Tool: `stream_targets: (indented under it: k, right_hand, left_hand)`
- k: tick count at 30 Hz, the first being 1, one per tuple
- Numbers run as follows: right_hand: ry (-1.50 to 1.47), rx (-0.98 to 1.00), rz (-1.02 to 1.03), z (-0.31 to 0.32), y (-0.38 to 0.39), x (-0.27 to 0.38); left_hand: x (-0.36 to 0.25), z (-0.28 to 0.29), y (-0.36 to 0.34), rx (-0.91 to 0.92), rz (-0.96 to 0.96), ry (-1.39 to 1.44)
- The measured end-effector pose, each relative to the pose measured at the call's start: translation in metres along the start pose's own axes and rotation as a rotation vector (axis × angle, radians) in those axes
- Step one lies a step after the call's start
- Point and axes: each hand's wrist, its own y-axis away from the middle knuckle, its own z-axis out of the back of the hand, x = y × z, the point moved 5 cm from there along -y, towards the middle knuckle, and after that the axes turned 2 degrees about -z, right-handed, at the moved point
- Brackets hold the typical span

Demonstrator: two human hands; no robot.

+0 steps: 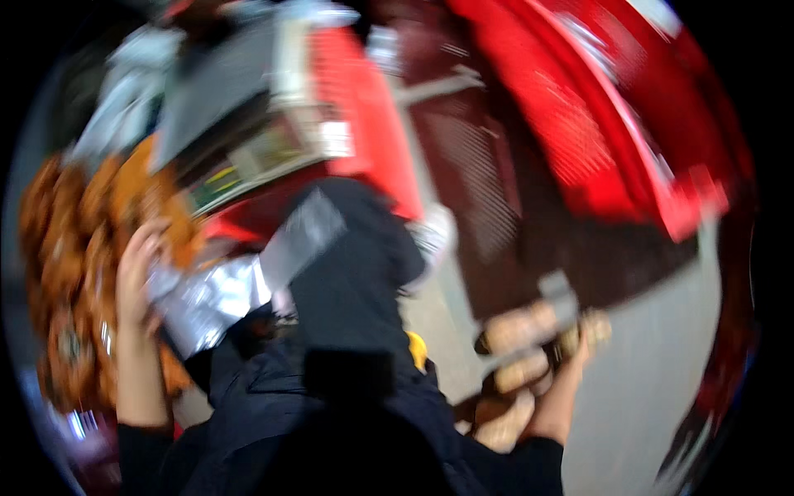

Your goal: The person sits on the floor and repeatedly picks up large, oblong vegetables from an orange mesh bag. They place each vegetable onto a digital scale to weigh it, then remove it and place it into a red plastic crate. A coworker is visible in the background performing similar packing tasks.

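The whole head view is smeared by motion. My left hand (139, 269) is raised on the left, its fingers curled at the edge of a shiny clear plastic bag (219, 298) that hangs over my lap. Beside that hand is a heap of orange-brown, glossy wrapped items (74, 281); their kind is too blurred to tell. On the right my right hand (585, 335) reaches out to several tan rounded pieces (517, 331), among blurred pale strips. Its fingers are smeared, so what they hold, if anything, cannot be made out.
A red container with a grey top (223, 83) stands ahead, left of centre. Large red ribbed plastic shapes (571, 124) lie at far right above a dark brown surface (571, 256). My dark-clothed leg (347, 264) is in the middle. Pale floor (645, 372) shows at right.
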Motion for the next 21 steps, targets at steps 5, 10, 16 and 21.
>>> stream_targets:
  k: [5,10,16,21]
  right_hand:
    - [0.508,-0.062,0.077,-0.015,-0.026,-0.003]
    - [1.444,-0.244,0.564,-0.064,0.024,0.042]
    - [0.981,0.208,1.717,-0.290,0.341,0.095]
    - [0.723,1.927,0.638,-0.421,0.620,-0.079]
  left_hand:
    - [0.012,0.124,0.025,-0.373,0.150,0.443]
    - [0.031,0.119,0.087,-0.204,0.191,0.505]
    - [0.068,0.033,0.126,-0.069,0.568,0.891]
    - [0.090,-0.008,0.126,0.241,0.441,1.321]
